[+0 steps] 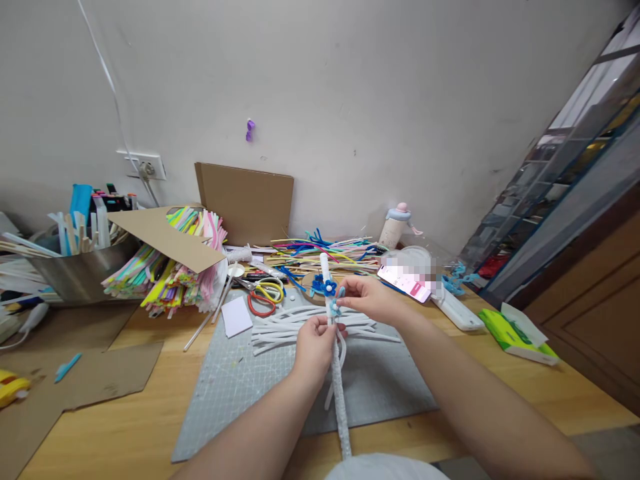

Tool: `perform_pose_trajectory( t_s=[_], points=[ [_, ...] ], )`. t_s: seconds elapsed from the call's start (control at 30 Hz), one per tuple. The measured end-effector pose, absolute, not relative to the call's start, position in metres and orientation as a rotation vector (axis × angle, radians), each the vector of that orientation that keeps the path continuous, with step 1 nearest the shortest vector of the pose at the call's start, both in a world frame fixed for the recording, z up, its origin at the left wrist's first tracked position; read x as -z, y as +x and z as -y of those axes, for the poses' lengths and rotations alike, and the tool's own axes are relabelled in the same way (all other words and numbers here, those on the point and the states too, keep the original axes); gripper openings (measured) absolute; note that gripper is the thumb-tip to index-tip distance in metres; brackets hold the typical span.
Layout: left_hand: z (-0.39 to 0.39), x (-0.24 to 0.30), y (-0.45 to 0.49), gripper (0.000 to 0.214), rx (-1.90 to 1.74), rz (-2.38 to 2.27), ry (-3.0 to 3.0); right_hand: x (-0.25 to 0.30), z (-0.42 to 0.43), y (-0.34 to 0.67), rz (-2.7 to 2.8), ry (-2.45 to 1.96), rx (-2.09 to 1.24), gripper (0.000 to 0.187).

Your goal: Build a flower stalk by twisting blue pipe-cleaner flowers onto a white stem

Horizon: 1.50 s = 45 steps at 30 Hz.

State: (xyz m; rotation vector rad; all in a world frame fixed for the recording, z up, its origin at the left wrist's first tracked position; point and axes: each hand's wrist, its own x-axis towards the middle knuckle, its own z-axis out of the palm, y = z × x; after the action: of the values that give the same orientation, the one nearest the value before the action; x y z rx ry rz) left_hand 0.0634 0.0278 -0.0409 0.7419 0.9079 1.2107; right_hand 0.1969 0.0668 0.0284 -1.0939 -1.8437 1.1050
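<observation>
My left hand is closed round a long white wrapped stick that points away from me over a grey cutting mat. A blue pipe-cleaner flower sits near the stick's far end. My right hand pinches a light-blue pipe cleaner against the stick just below the flower. Under both hands lies a bundle of white pipe cleaners.
Scissors and a white card lie left of the hands. Coloured pipe cleaners spill from a cardboard box; more lie behind. A phone, bottle, tissue pack and metal bin stand around.
</observation>
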Motion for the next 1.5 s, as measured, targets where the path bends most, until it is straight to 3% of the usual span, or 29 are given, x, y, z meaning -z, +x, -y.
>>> perform_pose_trajectory(
  t_s=[0.13,0.63,1.07,1.33,1.5],
  points=[
    [-0.028,0.042,0.063,0.020,-1.191,-0.890,0.748,-0.027,-0.066,0.198,1.891,-1.164,-0.910,0.018],
    [-0.030,0.045,0.063,0.016,-1.200,-0.898,0.802,-0.011,-0.072,0.197,1.811,-1.107,-1.246,0.023],
    [-0.031,0.047,0.062,0.016,-1.214,-0.911,0.784,-0.006,-0.048,0.188,2.002,-1.211,-0.743,0.009],
    [-0.032,0.049,0.062,0.018,-1.207,-0.914,0.777,-0.012,-0.050,0.196,1.902,-1.031,-1.290,0.015],
    [-0.032,0.050,0.061,0.017,-1.231,-0.925,0.794,0.003,-0.043,0.187,1.876,-1.240,-0.943,0.011]
  ],
)
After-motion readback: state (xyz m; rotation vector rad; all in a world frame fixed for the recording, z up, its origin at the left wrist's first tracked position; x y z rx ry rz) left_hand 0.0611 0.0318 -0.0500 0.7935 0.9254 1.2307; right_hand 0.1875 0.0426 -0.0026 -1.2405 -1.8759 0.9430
